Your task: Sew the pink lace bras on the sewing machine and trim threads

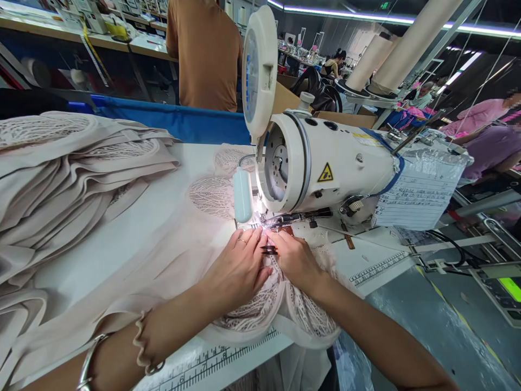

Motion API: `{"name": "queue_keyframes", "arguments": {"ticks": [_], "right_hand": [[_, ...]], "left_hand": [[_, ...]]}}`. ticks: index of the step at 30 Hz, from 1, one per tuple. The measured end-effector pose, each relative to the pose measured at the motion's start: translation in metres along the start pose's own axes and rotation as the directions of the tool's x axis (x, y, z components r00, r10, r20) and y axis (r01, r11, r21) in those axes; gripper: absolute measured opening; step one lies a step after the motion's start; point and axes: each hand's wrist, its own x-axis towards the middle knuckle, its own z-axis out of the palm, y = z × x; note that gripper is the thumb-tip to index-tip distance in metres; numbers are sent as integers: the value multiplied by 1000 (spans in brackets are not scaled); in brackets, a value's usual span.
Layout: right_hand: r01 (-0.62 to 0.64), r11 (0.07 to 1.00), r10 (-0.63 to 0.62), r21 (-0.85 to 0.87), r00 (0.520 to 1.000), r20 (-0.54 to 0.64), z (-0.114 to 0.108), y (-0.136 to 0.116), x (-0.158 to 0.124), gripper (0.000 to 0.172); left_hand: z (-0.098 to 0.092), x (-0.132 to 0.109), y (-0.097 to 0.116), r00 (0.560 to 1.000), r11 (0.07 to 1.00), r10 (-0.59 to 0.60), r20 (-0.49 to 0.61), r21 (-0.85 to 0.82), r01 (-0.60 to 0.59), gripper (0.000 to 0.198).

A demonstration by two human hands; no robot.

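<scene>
My left hand lies on the pale pink lace garment, its fingers stretched flat toward the lit needle area of the sewing machine and its thumb apart. Close beside it, my right hand is closed at the cloth with fingertips almost touching the left ones. Two dark tips of a small black tool, which looks like thread snips, stick out from under the right fingers. Most of the tool is hidden. The garment's lace cups bunch below both hands, and more lace lies behind the small lamp.
A stack of matching lace pieces lies on the white table at left. Printed rulers run along the table's front. A handwritten sheet hangs on the machine. A person in brown stands behind a blue barrier.
</scene>
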Motion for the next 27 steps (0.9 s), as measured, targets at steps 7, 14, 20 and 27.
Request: {"name": "queue_keyframes", "arguments": {"ticks": [7,14,20,27], "right_hand": [[-6,1000,6,0,999,36,-3,0,3,40],[-48,997,47,54,999,14,-8,3,2,28],[-9,983,2,182,999,43,-16,10,-3,35],[-1,988,-3,154,1000,27,-14,12,9,36]], "left_hand": [[1,-2,-2,1000,1000,-8,1,22,8,54],[4,-1,-3,997,996,79,-22,52,-77,41],[13,-6,-4,986,988,156,57,-27,-155,29],[12,-2,-35,985,958,172,25,-239,-161,32]]}}
